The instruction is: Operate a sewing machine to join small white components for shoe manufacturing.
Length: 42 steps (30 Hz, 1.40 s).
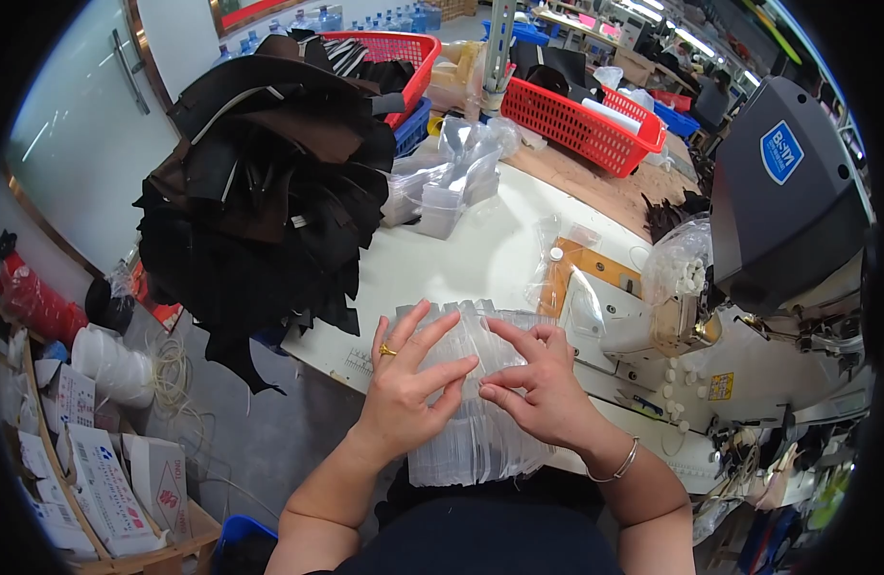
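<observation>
head-worn fisheye cam, L one of pair, looked down & fwd over near edge of white table (413, 264), L hand (404, 393) & R hand (543, 383) showed close, approx. mid-frame, far edge lay farther off

Fingers (448, 375) partly hide clear strips (466, 446); the lower edge crops a blue bin (237, 529).

The stack of strips (476, 436) near you looks like clear, glossy plastic, ridged along its layered edges. Your ring (387, 351) is shiny yellow metal, your bangle (628, 462) polished silvery metal. To your left, the pile of dark pieces (269, 182) looks mostly matt; the boxes (102, 479) are cardboard. Ahead, your tabletop (404, 273) is smooth and lightly glossy; the far right basket (569, 125) is plastic.
</observation>
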Each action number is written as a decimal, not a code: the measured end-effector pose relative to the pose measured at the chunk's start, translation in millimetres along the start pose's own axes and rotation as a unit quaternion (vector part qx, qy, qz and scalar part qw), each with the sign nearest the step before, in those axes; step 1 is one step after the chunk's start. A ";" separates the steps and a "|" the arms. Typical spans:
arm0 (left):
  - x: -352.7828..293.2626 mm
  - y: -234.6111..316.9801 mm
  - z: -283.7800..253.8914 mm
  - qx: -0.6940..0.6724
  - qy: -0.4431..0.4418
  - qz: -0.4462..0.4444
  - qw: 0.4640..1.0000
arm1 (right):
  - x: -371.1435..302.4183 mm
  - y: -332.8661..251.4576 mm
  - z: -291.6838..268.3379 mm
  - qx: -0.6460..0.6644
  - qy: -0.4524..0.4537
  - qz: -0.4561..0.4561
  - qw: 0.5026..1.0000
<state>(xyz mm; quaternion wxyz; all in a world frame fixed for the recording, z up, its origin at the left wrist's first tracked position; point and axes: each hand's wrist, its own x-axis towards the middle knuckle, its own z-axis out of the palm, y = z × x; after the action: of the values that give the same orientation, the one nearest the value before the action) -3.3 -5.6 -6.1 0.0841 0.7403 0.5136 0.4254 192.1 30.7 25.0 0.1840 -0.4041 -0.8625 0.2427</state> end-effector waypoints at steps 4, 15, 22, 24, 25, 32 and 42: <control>0.1 0.8 0.2 -0.002 0.000 0.001 1.000 | -0.5 -2.1 0.9 -0.003 -0.002 0.009 1.000; -0.7 0.5 0.3 0.001 0.003 0.000 1.000 | 1.1 -1.1 4.0 -0.015 0.066 -0.022 0.997; 0.0 1.7 -0.3 0.010 -0.007 0.001 1.000 | 2.2 -0.3 0.8 -0.016 0.057 -0.031 0.998; -0.6 1.4 0.3 0.009 -0.002 0.001 1.000 | 1.5 2.5 -2.3 -0.009 0.054 -0.029 0.998; -0.7 1.4 0.6 0.009 0.002 0.000 1.000 | 1.4 3.3 -3.2 -0.002 0.051 -0.026 0.998; 0.2 2.2 0.8 0.005 0.004 -0.003 1.000 | -1.7 5.9 2.1 -0.044 0.027 -0.032 0.998; -0.1 0.9 1.5 0.007 0.006 0.003 1.000 | -2.0 5.1 -2.3 -0.026 -0.013 -0.018 0.999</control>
<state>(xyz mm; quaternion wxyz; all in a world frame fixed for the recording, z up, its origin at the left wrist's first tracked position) -1.6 -5.7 -6.6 0.0749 0.7394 0.5151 0.4270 197.6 32.6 23.7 0.1662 -0.3898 -0.8781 0.2223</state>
